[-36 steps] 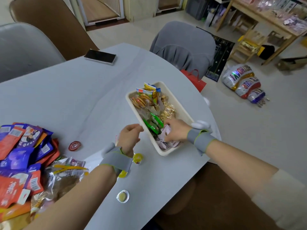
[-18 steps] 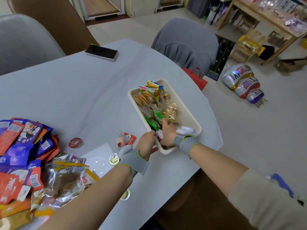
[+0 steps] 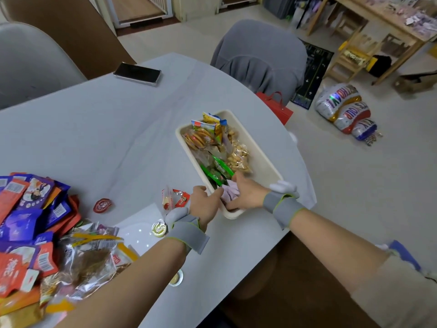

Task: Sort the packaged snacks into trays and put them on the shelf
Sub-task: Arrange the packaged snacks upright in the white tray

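Left hand (image 3: pixel 203 204) moved from table to tray (image 3: pixel 260 147) near end, right hand (image 3: pixel 246 194) fingers curled on lilac packet (image 3: pixel 230 192)

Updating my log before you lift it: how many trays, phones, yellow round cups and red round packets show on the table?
Tray: 1
Phone: 1
Yellow round cups: 2
Red round packet: 1
Total: 5

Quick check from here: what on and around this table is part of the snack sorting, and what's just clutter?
Job:
cream tray
pale purple packets
snack pile
small red packets
left hand
right hand

Lying about:
phone
foil balloons
red bag
grey chair
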Demonstrator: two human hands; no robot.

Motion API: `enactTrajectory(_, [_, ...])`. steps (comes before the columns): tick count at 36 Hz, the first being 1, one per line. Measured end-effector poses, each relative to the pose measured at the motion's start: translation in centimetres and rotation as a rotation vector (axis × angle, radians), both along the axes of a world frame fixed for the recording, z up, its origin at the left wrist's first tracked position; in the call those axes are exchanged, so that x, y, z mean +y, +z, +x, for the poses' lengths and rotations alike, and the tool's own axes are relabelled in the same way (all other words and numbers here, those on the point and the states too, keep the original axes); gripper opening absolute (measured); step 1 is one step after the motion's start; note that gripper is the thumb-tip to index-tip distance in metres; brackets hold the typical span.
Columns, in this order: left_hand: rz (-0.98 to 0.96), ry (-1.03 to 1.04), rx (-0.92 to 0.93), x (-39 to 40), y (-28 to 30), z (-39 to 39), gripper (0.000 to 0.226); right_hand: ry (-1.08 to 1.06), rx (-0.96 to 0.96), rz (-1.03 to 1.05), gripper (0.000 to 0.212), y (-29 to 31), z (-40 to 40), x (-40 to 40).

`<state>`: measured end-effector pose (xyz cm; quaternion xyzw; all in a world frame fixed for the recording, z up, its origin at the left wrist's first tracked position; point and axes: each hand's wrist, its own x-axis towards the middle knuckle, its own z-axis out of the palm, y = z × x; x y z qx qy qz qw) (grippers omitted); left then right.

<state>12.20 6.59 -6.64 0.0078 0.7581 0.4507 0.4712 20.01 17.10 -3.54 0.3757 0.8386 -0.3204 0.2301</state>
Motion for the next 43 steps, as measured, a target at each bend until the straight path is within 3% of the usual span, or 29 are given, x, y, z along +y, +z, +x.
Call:
enactTrajectory(2, [0.008, 0.021, -0.090, 0.2, -0.3, -0.1, 0.060, 0.011, -0.041, -0.030, 0.058, 0.9, 0.2, 1.7])
enactTrajectory(5, [0.036, 0.024, -0.201, 0.7, -0.8, -0.2, 0.037, -0.006, -0.037, 0.034, 0.032, 1.3, 0.1, 4.1])
enactTrajectory(8, [0.050, -0.004, -0.232, 1.1, -0.7, -0.1, 0.013, 0.039, -0.134, 0.122, 0.033, 1.5, -0.5, 4.3])
enactTrajectory(13, [0.060, 0.034, -0.277, 1.5, -1.8, 0.4, 0.017, 0.210, -0.281, 0.173, 0.032, -0.1, -1.4, 2.9])
enactTrajectory(18, [0.091, 0.020, -0.267, 1.7, -2.3, 0.6, 0.011, 0.162, -0.269, 0.163, 0.030, -0.6, -1.5, 3.0])
enactTrajectory(20, [0.085, 0.024, -0.264, 1.7, -2.5, 0.6, 0.010, 0.131, -0.221, 0.187, 0.019, -1.2, -1.4, 3.0])
enactTrajectory(23, [0.079, 0.038, -0.240, 1.7, -2.7, 0.7, 0.008, 0.121, -0.160, 0.237, 0.040, -2.0, -1.5, 3.0])
enactTrajectory(28, [0.072, 0.024, -0.250, 1.7, -2.7, 0.5, 0.013, 0.066, -0.119, 0.155, 0.026, -2.1, -1.5, 1.7])
enactTrajectory(32, [0.053, 0.013, -0.243, 1.7, -2.9, 0.5, 0.033, 0.102, -0.133, 0.087, 0.029, -1.6, -2.0, 0.6])
enactTrajectory(36, [0.038, 0.000, -0.231, 1.9, -2.7, 0.6, 0.020, 0.141, -0.196, 0.056, 0.028, -2.0, -2.6, 0.6])
enactTrajectory(39, [0.054, 0.000, -0.232, 1.8, -2.7, 0.6, 0.027, 0.109, -0.214, 0.003, 0.029, -1.9, -2.6, 1.1])
enactTrajectory(43, [0.081, 0.019, -0.255, 1.6, -2.7, 0.6, 0.019, 0.047, -0.205, -0.030, 0.042, -3.1, -2.7, 0.9])
